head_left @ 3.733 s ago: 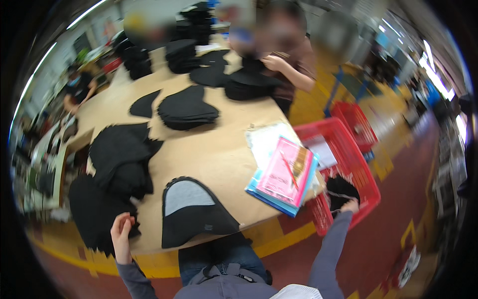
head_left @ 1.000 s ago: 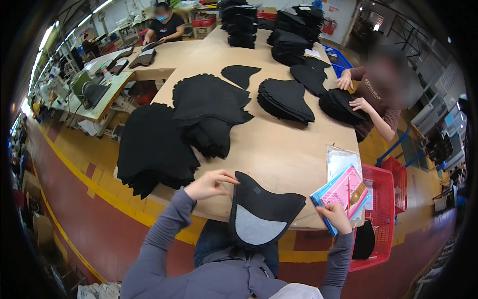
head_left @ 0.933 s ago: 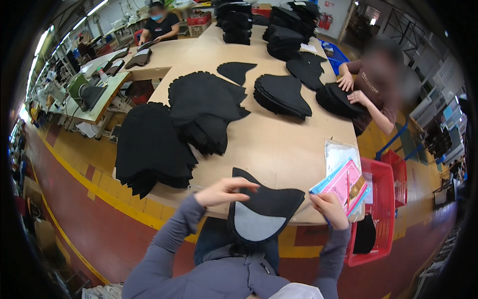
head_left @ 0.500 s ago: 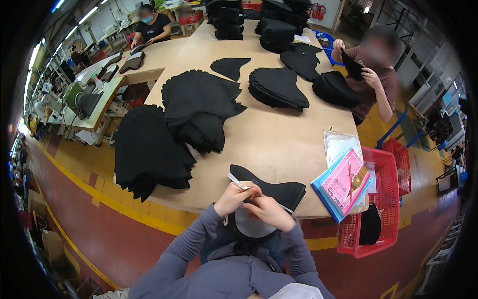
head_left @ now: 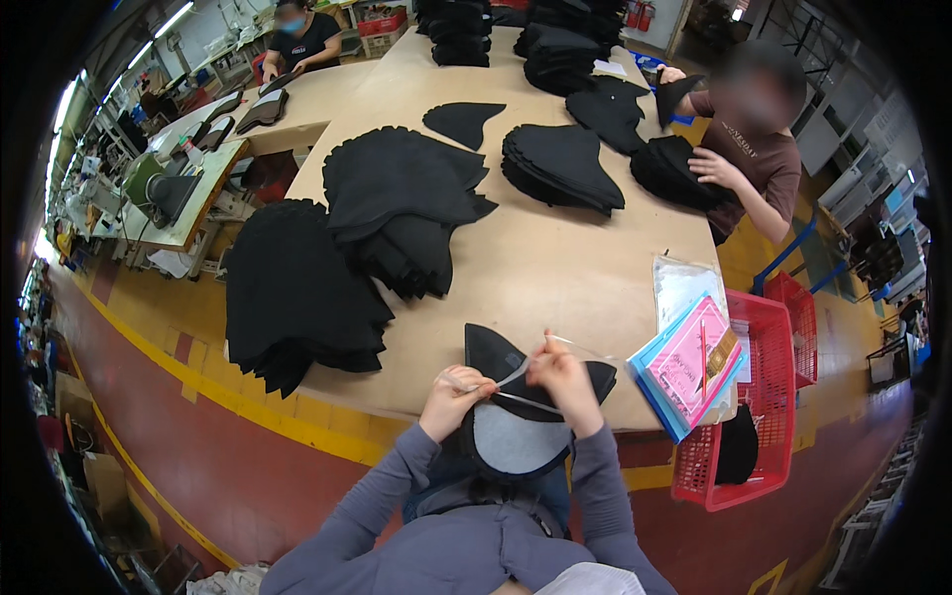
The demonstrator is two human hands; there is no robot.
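Observation:
Near the table's front edge, my left hand (head_left: 458,402) is closed in a pinch on a thin pale strip (head_left: 516,375). My right hand (head_left: 563,387), slightly blurred, grips the same strip, and a thin loose end trails off to its right. Under my hands, a black curved fabric piece (head_left: 491,349) lies partly on the table and reaches its edge. Below it, over my lap, shows a rounded light-grey panel (head_left: 518,439) with a dark rim. Whether the panel and the black piece are joined, I cannot tell.
Stacks of black cut pieces (head_left: 302,293) cover the table's left (head_left: 397,203); more stand in the middle (head_left: 560,169) and far back. Pink and blue booklets (head_left: 689,362) lie at right, above a red basket (head_left: 773,426). A co-worker (head_left: 754,139) handles black pieces at the right edge.
My hands have moved apart from being close together, and the pale strip now stretches between them. More of the grey panel shows. The co-worker at right has lowered one hand onto a stack.

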